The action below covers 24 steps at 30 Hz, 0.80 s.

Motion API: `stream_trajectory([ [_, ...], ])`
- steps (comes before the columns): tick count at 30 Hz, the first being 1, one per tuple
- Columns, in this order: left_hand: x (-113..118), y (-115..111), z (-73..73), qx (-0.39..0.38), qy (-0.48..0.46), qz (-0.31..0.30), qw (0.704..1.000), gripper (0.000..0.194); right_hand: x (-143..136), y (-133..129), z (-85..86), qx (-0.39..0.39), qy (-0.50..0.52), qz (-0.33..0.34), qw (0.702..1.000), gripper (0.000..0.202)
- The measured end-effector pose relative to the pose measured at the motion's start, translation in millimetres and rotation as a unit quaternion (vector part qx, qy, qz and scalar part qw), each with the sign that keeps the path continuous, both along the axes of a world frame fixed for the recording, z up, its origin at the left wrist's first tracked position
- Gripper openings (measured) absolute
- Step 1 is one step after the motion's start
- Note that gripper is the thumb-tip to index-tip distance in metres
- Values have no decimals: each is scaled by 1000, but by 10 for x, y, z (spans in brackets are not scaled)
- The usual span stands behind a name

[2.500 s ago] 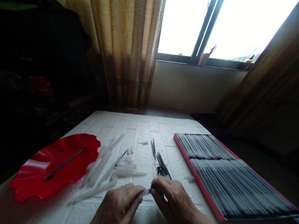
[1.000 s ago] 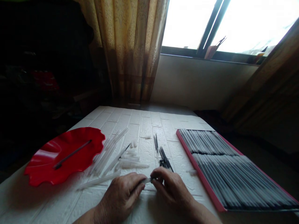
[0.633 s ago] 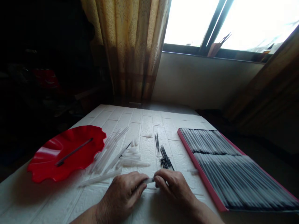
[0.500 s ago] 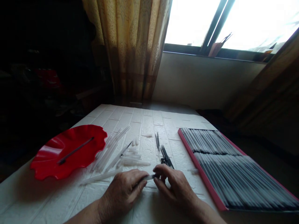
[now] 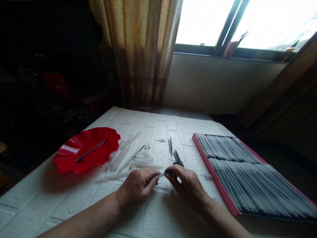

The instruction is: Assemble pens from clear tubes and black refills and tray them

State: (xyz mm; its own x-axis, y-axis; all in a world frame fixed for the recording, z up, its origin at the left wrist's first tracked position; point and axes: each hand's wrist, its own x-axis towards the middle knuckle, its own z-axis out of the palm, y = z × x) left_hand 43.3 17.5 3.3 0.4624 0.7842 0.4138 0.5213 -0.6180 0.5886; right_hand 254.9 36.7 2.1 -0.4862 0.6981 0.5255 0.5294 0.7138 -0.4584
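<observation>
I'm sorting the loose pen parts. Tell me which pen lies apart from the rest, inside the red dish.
The single dark pen lying slantwise in the red dish. The clear barrels and thin black refills lie on the white table instead.

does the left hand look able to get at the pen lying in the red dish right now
Probably not at once: the left hand is pinching a clear pen tube with the right hand. Otherwise the way looks passable; only loose clear tubes lie between it and the pen in the red dish.

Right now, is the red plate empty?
No, one dark pen lies slanted across the red plate, left of the hands.
</observation>
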Motion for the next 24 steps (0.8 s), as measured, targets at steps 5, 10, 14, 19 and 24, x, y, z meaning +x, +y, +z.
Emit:
stream_trajectory([
  [5,-20,-20,-8,9,15,-12,1000,21,-14,-10,8,2,-30,-3,1000,33],
  [10,-47,-53,-87,34,23,-18,999,21,-34,-29,-28,12,-50,-10,999,42],
  [14,-55,-35,-111,33,15,-19,999,21,-3,-49,30,2,-5,-9,1000,25],
  [19,-68,-43,-119,23,7,-22,999,21,28,-99,107,-15,28,26,999,13],
  [24,-73,-51,-137,17,5,-22,1000,21,9,-113,63,-32,2,29,999,10],
])
